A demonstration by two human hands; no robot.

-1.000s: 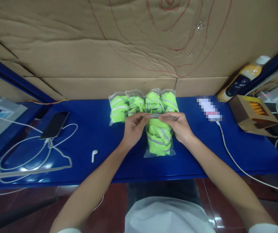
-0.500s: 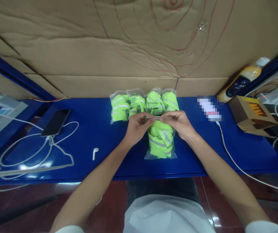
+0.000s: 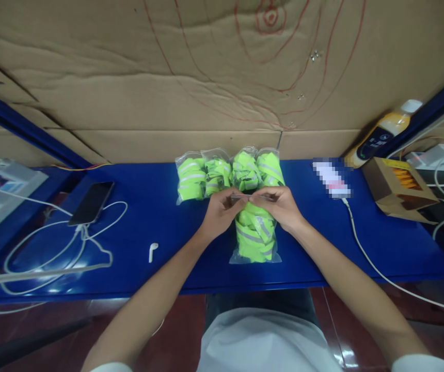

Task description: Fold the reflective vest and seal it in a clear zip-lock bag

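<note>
A clear plastic bag [image 3: 256, 235] holding a bundled neon-yellow reflective vest or strap lies near the front of the blue table, its top edge turned away from me. My left hand [image 3: 225, 206] pinches that top edge between thumb and fingers. Beside it, nearly touching, my right hand [image 3: 274, 204] pinches the same edge. Behind my hands stand several similar filled bags in a row, among them one at the left end, a filled bag [image 3: 191, 178], and one at the right end, another bag [image 3: 270, 168]. My fingers hide part of the seal.
On the left lie a black phone [image 3: 91, 203] with white cables and a white earbud [image 3: 153, 252]. To the right are a blurred-out phone [image 3: 331, 178] on a cable, a juice bottle [image 3: 380, 135] and an open cardboard box [image 3: 396, 194]. A cardboard wall [image 3: 129, 103] closes off the back.
My right hand has shifted left along the bag's top edge, closer to my left hand. The whole view has tipped slightly; the bags stay where they were.
</note>
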